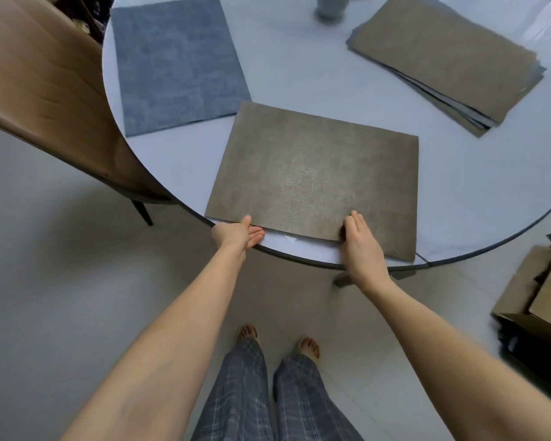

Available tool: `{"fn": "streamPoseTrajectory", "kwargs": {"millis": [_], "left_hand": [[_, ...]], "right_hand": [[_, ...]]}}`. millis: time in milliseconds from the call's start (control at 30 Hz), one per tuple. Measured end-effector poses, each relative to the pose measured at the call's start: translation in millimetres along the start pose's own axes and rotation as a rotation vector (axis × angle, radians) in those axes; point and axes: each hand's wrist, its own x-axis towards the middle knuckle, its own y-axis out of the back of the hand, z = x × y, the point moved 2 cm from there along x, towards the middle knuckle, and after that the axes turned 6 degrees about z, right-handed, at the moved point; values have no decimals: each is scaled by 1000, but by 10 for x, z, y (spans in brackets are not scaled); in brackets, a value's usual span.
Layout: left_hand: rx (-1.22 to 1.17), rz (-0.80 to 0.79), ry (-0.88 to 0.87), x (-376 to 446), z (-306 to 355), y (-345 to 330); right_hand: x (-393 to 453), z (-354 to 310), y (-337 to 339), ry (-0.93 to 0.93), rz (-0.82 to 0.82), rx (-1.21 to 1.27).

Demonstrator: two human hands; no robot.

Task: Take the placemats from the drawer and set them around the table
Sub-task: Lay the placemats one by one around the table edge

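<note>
Home dining rm: round table [299, 74], chair [45, 90].

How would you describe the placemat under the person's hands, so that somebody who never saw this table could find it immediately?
Start at the round white table and go to its near edge. There lies a single brown placemat, with the left hand and the right hand at its near edge. Unlike the blue-grey placemat beside the chair and the stack of placemats further right, it is brown and alone.
</note>
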Motion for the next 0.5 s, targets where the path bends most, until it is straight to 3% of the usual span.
{"fn": "streamPoseTrajectory", "kwargs": {"millis": [500], "left_hand": [[39, 25, -47, -31, 42, -31]], "right_hand": [[39, 33, -46, -55, -17, 92]]}}
